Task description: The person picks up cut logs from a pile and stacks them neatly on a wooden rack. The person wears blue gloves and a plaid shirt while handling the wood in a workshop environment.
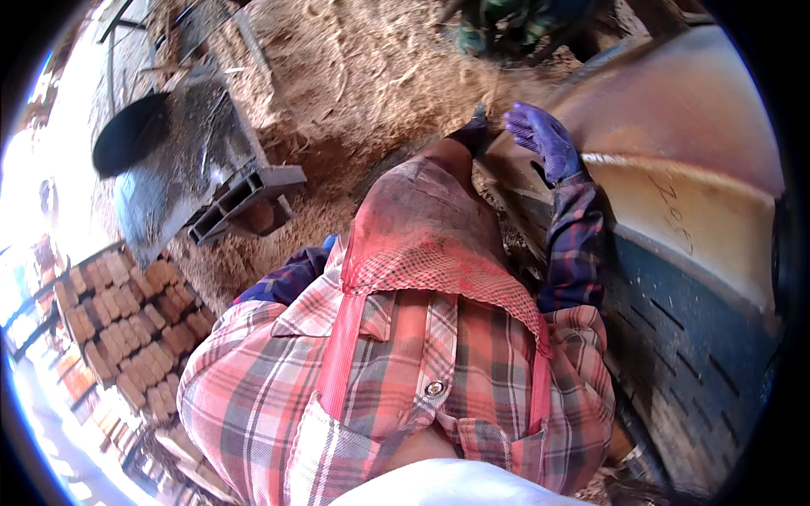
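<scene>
My right hand [547,145], in a purple glove, is held out beside the curved metal sheet [666,126] of a machine. Its fingers are stretched and I see nothing in them. A dark plaid sleeve [576,240] covers that forearm. Of my left hand [330,242] only a small blue patch shows at the edge of my apron; its fingers are hidden. The left sleeve [287,278] bends in toward my body. A red, stained apron [422,228] hangs over my plaid shirt and lap.
Sawdust [337,76] covers the ground ahead. A metal machine part with a dark round opening [131,135] stands at the left. Stacked wood blocks [135,329] fill the lower left. A slotted blue-grey panel [675,337] runs along my right. Camouflage-patterned cloth [515,29] shows at the top.
</scene>
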